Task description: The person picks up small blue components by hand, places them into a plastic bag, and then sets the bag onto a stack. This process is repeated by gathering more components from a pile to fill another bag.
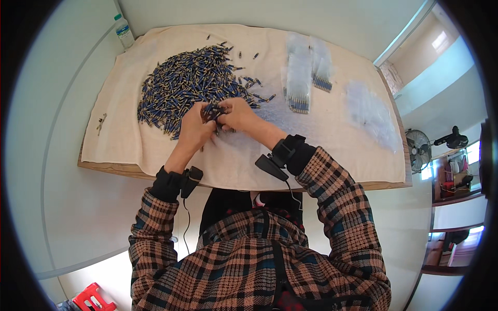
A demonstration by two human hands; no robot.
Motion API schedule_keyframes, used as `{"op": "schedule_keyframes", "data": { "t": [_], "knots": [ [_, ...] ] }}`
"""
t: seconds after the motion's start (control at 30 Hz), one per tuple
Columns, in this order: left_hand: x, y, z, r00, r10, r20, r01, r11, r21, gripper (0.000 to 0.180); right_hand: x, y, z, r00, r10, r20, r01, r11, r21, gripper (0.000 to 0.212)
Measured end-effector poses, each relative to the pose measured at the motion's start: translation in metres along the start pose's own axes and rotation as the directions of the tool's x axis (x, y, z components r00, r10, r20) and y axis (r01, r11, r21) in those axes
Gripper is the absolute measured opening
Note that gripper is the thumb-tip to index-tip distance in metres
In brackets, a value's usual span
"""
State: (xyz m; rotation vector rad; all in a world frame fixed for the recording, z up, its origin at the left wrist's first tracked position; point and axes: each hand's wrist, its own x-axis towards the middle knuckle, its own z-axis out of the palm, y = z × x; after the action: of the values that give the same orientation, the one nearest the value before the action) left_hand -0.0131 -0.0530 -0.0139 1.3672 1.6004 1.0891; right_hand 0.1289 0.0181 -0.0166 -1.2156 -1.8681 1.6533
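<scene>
A large heap of small dark-blue connectors with gold-coloured ends (pixel 181 83) is spread over the cream cloth (pixel 342 145). At the heap's near edge, my left hand (pixel 194 127) has its fingers curled around several of these connectors. My right hand (pixel 238 115) meets it from the other side, fingers bent and closed on connectors from the same bunch. The bunch (pixel 213 111) shows between both hands; the fingers partly cover it, and the exact grip is hard to make out. Both wrists carry black straps with small black devices and cables.
Right of the heap lie clear plastic bags (pixel 298 72) with rows of connectors at their near ends. Farther right is a pile of clear bags (pixel 371 116). A plastic bottle (pixel 123 31) stands at the far left corner, and small metal pieces (pixel 101 123) lie at the left.
</scene>
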Motion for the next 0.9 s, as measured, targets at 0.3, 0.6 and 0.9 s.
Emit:
{"op": "schedule_keyframes", "data": {
  "t": [0.3, 0.6, 0.9],
  "knots": [
    [0.025, -0.004, 0.010, 0.933, 0.333, 0.134, -0.334, 0.942, -0.014, 0.040, 0.015, 0.010, -0.049, 0.832, -0.507, -0.224, 0.506, 0.860, -0.065, 0.044],
    [0.032, -0.007, 0.009, 0.906, 0.423, 0.013, -0.381, 0.803, 0.458, 0.042, 0.015, 0.023, -0.074, 0.866, -0.474, -0.160, 0.318, 0.769, -0.554, 0.042],
    [0.026, -0.002, 0.025, 0.944, 0.319, 0.083, -0.323, 0.845, 0.427, 0.042, -0.006, 0.024, -0.044, 0.850, -0.522, -0.072, 0.397, 0.724, -0.564, 0.030]
  ]
}}
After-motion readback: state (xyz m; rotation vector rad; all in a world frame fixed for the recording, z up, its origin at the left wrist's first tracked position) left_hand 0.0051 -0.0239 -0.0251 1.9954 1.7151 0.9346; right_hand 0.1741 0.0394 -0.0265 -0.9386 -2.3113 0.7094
